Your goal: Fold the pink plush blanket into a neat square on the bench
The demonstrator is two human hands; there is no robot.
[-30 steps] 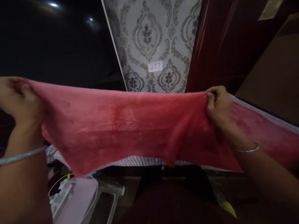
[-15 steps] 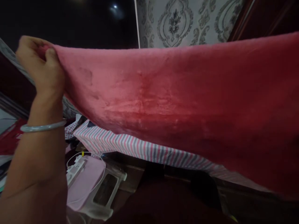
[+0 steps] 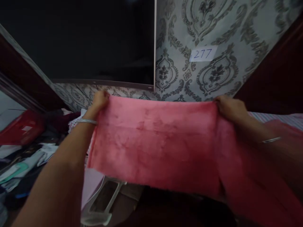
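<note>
Across the middle of the scene, the red cloth (image 3: 153, 138) hangs between the left hand (image 3: 100, 100) and the right hand (image 3: 230, 107). Compared with half a second ago, its upper edge sits lower in view, and the right hand, then out of view, is visible again. The panel now appears nearly rectangular, with its lower left corner showing. This change suggests that the cloth is better spread and under control at both ends of the span.

Hand pose: both arms extend forward from the near side. The left hand is curled at the panel's upper left; the right hand, back uppermost, points left at nearly the same height.

Grip state: each grip is closed on the upper edge, which runs almost straight. Exact fingertip contact is blurred. Beyond the right grip, more red material falls toward the near right.

Surroundings: a screen (image 3: 94, 41) is far left; a label (image 3: 203, 53) is on the wall (image 3: 165, 37), far right of centre.
</note>
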